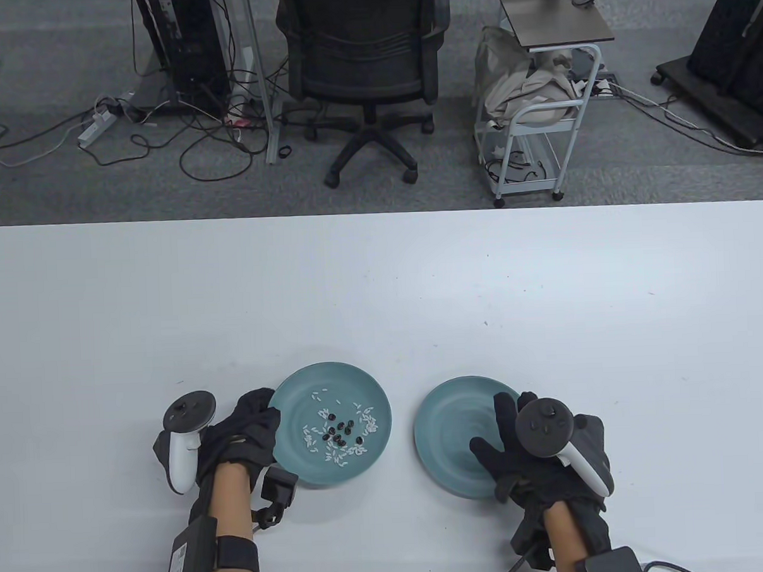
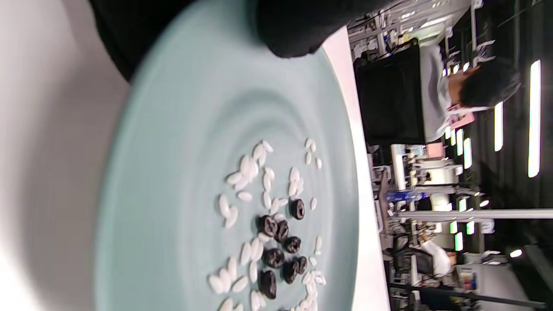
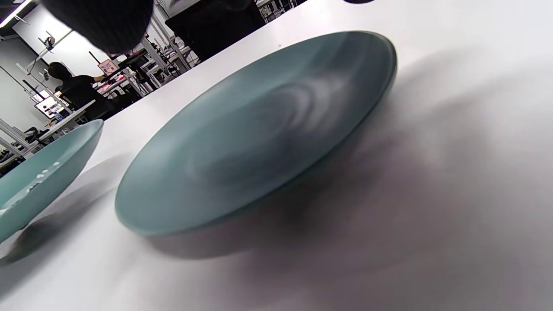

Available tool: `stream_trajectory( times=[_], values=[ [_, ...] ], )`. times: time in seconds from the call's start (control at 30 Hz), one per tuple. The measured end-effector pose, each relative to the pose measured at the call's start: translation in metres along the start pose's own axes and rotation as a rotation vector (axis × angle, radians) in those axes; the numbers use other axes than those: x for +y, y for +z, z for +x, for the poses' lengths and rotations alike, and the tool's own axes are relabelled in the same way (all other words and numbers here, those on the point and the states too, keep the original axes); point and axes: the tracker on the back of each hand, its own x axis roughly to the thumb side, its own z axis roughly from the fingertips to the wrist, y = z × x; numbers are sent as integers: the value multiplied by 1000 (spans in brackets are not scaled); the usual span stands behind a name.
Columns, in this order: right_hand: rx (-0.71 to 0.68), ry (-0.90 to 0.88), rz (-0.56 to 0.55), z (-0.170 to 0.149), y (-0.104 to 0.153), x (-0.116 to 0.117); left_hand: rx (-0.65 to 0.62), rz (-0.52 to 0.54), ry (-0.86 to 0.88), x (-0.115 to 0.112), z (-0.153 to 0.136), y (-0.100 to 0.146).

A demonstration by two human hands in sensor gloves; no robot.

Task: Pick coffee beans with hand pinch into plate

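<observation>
The left hand (image 1: 245, 431) grips the left rim of the left plate (image 1: 297, 391), which holds coffee beans (image 1: 338, 429) among white grains (image 1: 312, 435). The right hand (image 1: 540, 456), fingers spread, hovers over the bare right plate (image 1: 444, 422) on the table (image 1: 381, 279).

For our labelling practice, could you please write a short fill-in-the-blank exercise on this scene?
1. The dark coffee beans lie in the ____ plate, mixed with white grains.
2. The right plate holds ____ beans.
3. The left hand is at the left plate's ____ edge.
4. The right hand is over the ____ plate.

Answers: left; no; left; right
</observation>
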Motion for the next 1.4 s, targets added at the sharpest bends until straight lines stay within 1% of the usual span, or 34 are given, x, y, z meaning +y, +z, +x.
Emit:
stream_trajectory(
  times=[0.2,0.3,0.4,0.53,0.67,0.7,0.8,0.87,0.93,1.0,1.07,1.17,1.27,1.37,1.4],
  values=[
    [-5,0,12,1,-1,-2,-77,-6,10,-1,9,12],
    [-13,-9,11,1,-1,-3,-91,-27,104,-4,7,21],
    [-24,-11,49,1,0,-3,-89,15,122,-5,7,35],
    [-33,-4,57,3,0,-3,-92,22,168,-13,8,48],
    [-76,-13,-5,7,1,-6,-104,44,232,-23,5,52],
    [-109,-28,-57,8,3,-8,-104,60,255,-26,3,51],
    [-190,-70,-158,13,6,-10,-73,17,288,-32,-7,46],
    [-218,-70,-200,16,9,-11,-47,-6,298,-35,-12,43],
    [-238,-58,-235,19,12,-13,-49,-37,310,-36,-12,42],
    [-271,-29,-264,24,15,-15,-55,-41,290,-36,-12,39],
    [-297,-5,-277,31,20,-17,-65,-87,306,-37,-12,36],
    [-319,80,-277,50,31,-22,-111,-119,286,-39,-7,36],
    [-333,202,-267,85,43,-30,-122,-143,329,-39,-7,33],
    [-274,343,-220,125,51,-35,-125,-131,335,-37,-8,31],
    [-265,354,-192,136,51,-35,-128,-122,330,-37,-7,31]
  ],
)
